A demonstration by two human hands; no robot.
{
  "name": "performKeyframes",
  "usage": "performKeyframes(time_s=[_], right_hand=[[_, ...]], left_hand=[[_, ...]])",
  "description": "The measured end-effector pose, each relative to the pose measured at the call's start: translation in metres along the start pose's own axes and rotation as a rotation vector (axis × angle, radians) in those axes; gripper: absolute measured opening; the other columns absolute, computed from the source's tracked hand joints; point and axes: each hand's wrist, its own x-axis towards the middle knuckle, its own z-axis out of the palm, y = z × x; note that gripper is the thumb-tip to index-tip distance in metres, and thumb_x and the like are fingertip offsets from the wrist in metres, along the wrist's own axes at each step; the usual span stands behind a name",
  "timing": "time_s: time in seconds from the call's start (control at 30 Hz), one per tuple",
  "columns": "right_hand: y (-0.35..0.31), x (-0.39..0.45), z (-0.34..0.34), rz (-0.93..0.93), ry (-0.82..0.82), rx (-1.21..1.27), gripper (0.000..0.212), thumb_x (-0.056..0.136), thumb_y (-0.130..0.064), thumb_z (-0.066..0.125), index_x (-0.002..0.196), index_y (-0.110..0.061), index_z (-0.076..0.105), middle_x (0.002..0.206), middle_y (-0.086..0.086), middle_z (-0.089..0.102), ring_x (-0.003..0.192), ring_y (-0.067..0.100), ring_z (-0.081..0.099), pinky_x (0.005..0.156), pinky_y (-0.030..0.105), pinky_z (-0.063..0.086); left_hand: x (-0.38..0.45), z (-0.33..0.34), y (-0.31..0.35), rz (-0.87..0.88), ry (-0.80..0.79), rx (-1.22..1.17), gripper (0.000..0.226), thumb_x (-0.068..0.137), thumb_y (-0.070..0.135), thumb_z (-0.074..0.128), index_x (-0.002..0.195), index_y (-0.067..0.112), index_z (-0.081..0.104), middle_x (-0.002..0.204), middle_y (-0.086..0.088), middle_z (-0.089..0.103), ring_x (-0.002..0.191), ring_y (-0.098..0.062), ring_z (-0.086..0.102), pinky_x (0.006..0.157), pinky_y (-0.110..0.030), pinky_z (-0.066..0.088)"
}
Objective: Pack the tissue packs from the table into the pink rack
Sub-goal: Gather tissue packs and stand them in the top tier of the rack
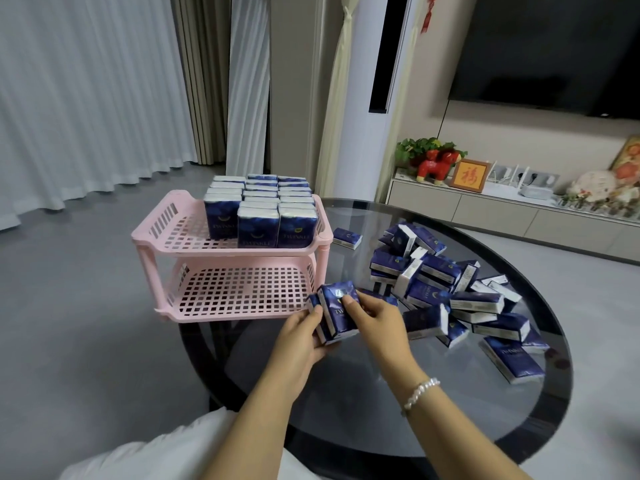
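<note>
Left hand (301, 332) and right hand (375, 315): both grips held a small stack of blue tissue packs (337, 311) at the pink rack's (239, 289) 5 o'clock corner; loose packs (450, 292) heaped on glass bench (381, 420) at 3 o'clock

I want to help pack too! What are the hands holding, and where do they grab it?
Both hold a small bunch of blue tissue packs: left hand grips the lower left edge, right hand fingers press the front.
</note>
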Motion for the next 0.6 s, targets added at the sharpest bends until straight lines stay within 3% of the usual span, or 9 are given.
performKeyframes(time_s=[0.07,0.13,0.27,0.4,0.43,0.53,0.6], right_hand=[[0.001,-0.007,0.004,0.001,0.051,-0.058,0.028,0.084,-0.049,0.058,0.092,-0.028,0.074,0.086,0.001,0.071,0.084,0.014,0.067,0.079,0.04,0.054],[-0.002,-0.013,0.003,-0.026,0.061,-0.114,0.029,0.085,-0.051,0.056,0.091,-0.029,0.074,0.079,0.002,0.069,0.084,0.02,0.063,0.077,0.041,0.052],[-0.002,-0.017,-0.009,-0.034,0.059,-0.186,0.029,0.092,-0.032,0.054,0.115,-0.02,0.068,0.084,-0.005,0.061,0.087,0.012,0.057,0.073,0.023,0.039],[0.01,-0.012,-0.033,-0.076,0.233,-0.37,0.028,0.089,-0.021,0.06,0.115,-0.012,0.067,0.096,-0.001,0.054,0.074,0.005,0.05,0.071,0.012,0.032],[0.012,-0.012,-0.037,-0.074,0.246,-0.406,0.03,0.088,-0.022,0.062,0.117,-0.012,0.066,0.1,0.0,0.054,0.077,0.006,0.051,0.073,0.013,0.032],[0.017,-0.013,-0.046,0.0,0.198,-0.597,0.047,0.085,-0.036,0.065,0.128,-0.017,0.056,0.118,0.006,0.052,0.114,0.022,0.043,0.092,0.029,0.038],[0.02,-0.015,-0.048,0.06,0.136,-0.711,0.056,0.083,-0.04,0.065,0.134,-0.022,0.05,0.123,0.007,0.05,0.119,0.026,0.037,0.097,0.033,0.036]], left_hand=[[-0.001,0.0,-0.002,0.017,-0.05,0.019,0.036,0.093,0.026,0.053,0.124,0.009,0.056,0.115,-0.015,0.068,0.103,-0.027,0.066,0.092,-0.048,0.051],[-0.002,-0.001,-0.004,0.019,-0.099,0.077,0.047,0.082,0.032,0.062,0.124,0.011,0.057,0.114,-0.012,0.069,0.106,-0.026,0.066,0.094,-0.048,0.051],[0.002,-0.003,-0.007,0.023,-0.07,0.116,0.038,0.088,0.018,0.063,0.125,0.013,0.057,0.114,-0.008,0.07,0.101,-0.022,0.068,0.088,-0.043,0.054],[0.005,-0.006,-0.007,0.027,-0.001,0.082,0.038,0.088,0.017,0.064,0.125,0.012,0.055,0.118,-0.007,0.067,0.103,-0.02,0.067,0.089,-0.043,0.054],[0.006,-0.007,-0.007,0.028,0.003,0.083,0.039,0.088,0.016,0.064,0.126,0.013,0.054,0.119,-0.006,0.067,0.103,-0.02,0.066,0.089,-0.043,0.054],[0.006,-0.008,-0.008,0.023,-0.003,0.088,0.043,0.088,0.016,0.064,0.129,0.014,0.053,0.12,-0.004,0.066,0.105,-0.02,0.066,0.092,-0.045,0.053],[0.006,-0.008,-0.008,0.021,-0.002,0.083,0.043,0.088,0.017,0.064,0.129,0.015,0.053,0.12,-0.004,0.066,0.105,-0.02,0.065,0.093,-0.046,0.053]])
